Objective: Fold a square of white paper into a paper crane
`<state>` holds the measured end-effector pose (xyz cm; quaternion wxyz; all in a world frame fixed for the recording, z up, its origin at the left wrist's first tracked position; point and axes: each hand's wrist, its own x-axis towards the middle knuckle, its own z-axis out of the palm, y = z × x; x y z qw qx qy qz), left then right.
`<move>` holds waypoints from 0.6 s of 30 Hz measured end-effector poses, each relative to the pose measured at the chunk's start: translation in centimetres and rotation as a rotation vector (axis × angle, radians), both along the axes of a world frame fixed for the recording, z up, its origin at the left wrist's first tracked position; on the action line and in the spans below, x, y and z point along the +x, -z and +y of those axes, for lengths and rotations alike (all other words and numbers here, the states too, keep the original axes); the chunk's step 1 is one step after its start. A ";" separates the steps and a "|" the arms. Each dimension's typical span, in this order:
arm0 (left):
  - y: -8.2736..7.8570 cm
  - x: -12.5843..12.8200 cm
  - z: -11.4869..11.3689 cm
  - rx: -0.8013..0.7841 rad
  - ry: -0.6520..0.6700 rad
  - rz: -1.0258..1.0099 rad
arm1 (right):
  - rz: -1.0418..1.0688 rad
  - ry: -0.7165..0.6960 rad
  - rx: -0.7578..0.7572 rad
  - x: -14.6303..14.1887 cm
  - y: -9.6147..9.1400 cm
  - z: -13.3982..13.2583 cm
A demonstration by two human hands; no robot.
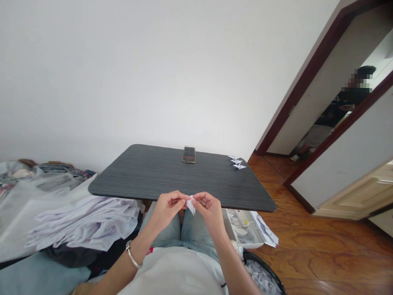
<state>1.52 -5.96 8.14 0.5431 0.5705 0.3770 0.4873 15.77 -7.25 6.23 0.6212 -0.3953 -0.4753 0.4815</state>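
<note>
A small folded white paper is pinched between both my hands, just in front of the table's near edge and above my lap. My left hand grips it from the left with thumb and forefinger closed. From the right, my right hand holds it in a similar pinch. Its lower end hangs down in a point between my hands. Several white paper cranes stand in a row at the far right corner of the dark table.
A small dark card-like item lies at the table's back edge. White cloth is heaped to my left. Right of my legs are a white bin, loose papers and a black-rimmed container of paper pieces. A person is beyond the doorway.
</note>
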 end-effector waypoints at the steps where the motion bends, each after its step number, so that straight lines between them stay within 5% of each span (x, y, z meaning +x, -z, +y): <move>1: 0.0 -0.1 0.0 -0.006 0.010 -0.003 | -0.002 0.001 0.000 0.0 0.0 0.0; 18: 0.2 -0.2 0.4 -0.106 -0.110 -0.084 | -0.004 -0.100 0.018 0.0 -0.2 -0.4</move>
